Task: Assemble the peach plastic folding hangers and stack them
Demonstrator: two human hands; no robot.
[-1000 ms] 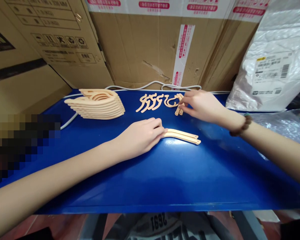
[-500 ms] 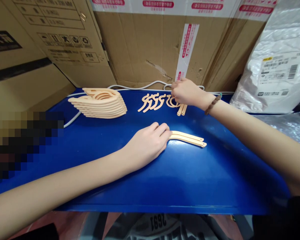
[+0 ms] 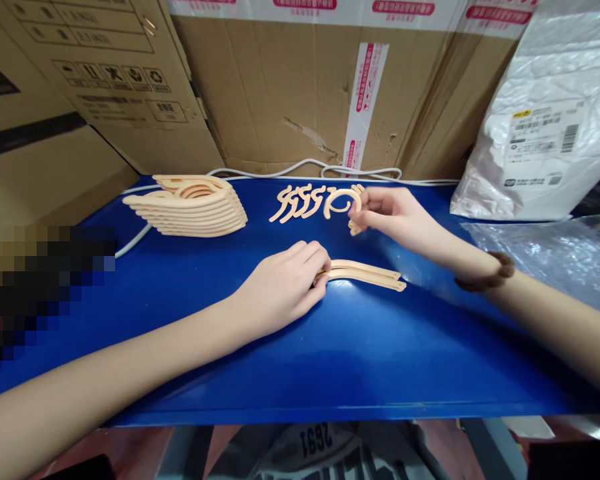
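Observation:
My left hand [image 3: 287, 283] is closed around one end of a pair of cream plastic hanger arms [image 3: 367, 273], lying side by side with their free ends pointing right. At the back, my right hand [image 3: 387, 208] pinches a cream hanger hook [image 3: 343, 195] between thumb and fingers; its curve opens downward to the left. Behind that hand, a few more cream arm pieces [image 3: 354, 228] are mostly hidden. To its left lies a row of several S-shaped cream hooks [image 3: 297, 202]. A neat stack of cream hanger pieces [image 3: 193, 217] stands farther left.
The blue table [image 3: 290, 367] spans the work area. Cardboard boxes [image 3: 260, 87] wall off its back and left. A white cable [image 3: 260, 176] runs along the back edge. A white plastic parcel [image 3: 525, 147] stands at back right, beside clear plastic film [image 3: 520, 253].
My right hand has come toward me and turned, lifting a hook from the row. My left hand stays on the pair of arms, its thumb now more visible.

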